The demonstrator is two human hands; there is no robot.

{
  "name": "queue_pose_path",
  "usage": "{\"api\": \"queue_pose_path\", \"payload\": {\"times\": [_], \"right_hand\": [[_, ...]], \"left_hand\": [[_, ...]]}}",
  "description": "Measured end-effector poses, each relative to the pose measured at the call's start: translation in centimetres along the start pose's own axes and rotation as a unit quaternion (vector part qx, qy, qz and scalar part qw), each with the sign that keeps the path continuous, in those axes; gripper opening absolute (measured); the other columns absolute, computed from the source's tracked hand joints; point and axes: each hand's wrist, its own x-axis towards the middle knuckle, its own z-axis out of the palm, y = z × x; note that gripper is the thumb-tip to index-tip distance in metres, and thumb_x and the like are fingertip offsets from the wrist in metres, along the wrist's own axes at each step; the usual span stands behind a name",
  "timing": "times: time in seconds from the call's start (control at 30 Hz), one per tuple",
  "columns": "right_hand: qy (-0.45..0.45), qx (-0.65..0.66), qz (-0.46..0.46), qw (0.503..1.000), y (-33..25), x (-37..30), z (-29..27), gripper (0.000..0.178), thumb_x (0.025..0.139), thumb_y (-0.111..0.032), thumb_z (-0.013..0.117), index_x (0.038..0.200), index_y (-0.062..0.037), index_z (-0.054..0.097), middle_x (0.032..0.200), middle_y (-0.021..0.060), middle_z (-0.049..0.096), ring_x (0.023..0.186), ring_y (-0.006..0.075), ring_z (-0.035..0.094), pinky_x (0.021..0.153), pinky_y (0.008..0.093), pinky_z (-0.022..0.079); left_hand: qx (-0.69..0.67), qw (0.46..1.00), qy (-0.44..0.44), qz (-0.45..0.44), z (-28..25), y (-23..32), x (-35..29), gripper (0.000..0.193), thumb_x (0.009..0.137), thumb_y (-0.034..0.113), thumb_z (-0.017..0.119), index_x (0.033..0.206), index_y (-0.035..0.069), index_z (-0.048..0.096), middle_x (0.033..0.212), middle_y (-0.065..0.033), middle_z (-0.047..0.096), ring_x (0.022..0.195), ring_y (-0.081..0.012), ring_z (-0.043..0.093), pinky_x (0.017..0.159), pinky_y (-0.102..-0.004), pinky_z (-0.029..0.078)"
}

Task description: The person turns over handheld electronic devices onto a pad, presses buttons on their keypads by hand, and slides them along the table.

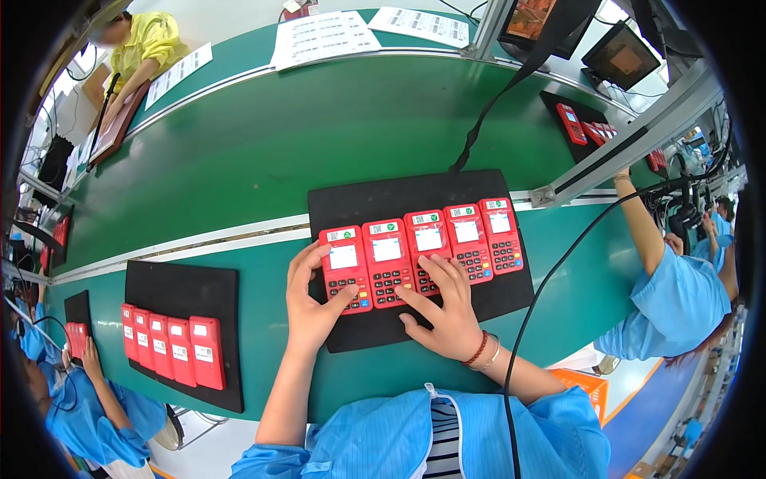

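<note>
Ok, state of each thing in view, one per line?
Centre red terminals: five, keypads up, side by side; screens look lit
Left red terminals: five, face down, labels showing
Centre black mat: flat, under its row
Left hand: open, fingers spread at leftmost centre terminal
Right hand: open, fingers over second and third centre terminals
Far-right monitor: on
Paper sheets: flat, printed side up

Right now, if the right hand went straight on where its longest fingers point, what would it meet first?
The right hand would likely meet the screen of the middle red terminal beneath it first; whether the fingertips touch or hover is unclear.
</note>
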Motion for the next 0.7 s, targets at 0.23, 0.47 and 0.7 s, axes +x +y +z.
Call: {"api": "queue_pose_path", "payload": {"times": [0.23,0.47,0.7], "right_hand": [[0.034,-0.004,-0.044,0.998,0.4,-0.3,0.2,0.04,0.075,-0.012,0.08,0.114,-0.0196,0.076,0.14,0.0126,0.053,0.14,0.0422,0.043,0.114,0.064,0.035],[0.036,0.018,-0.034,0.999,0.5,-0.7,-0.6,0.044,0.075,-0.011,0.079,0.117,-0.0206,0.076,0.14,0.0126,0.054,0.142,0.0424,0.04,0.116,0.0621,0.034],[0.133,-0.071,0.092,0.984,5.4,-3.9,-5.1,0.039,0.075,-0.007,0.08,0.113,-0.0137,0.075,0.141,0.0148,0.055,0.138,0.0444,0.044,0.112,0.0539,0.04]], "left_hand": [[0.017,0.995,-0.056,0.083,-0.8,-0.2,-0.3,0.077,0.069,0.008,0.088,0.14,0.013,0.059,0.155,-0.0174,0.041,0.145,-0.0343,0.042,0.118,-0.0488,0.038],[0.02,0.996,-0.056,0.069,-0.7,-0.6,-0.3,0.08,0.067,0.008,0.088,0.141,0.011,0.058,0.156,-0.0169,0.042,0.143,-0.0309,0.045,0.117,-0.0453,0.038],[0.116,0.99,-0.01,0.078,1.0,2.3,0.0,0.071,0.074,0.015,0.088,0.139,0.011,0.06,0.155,-0.0191,0.04,0.144,-0.0368,0.041,0.118,-0.0483,0.037]]}}
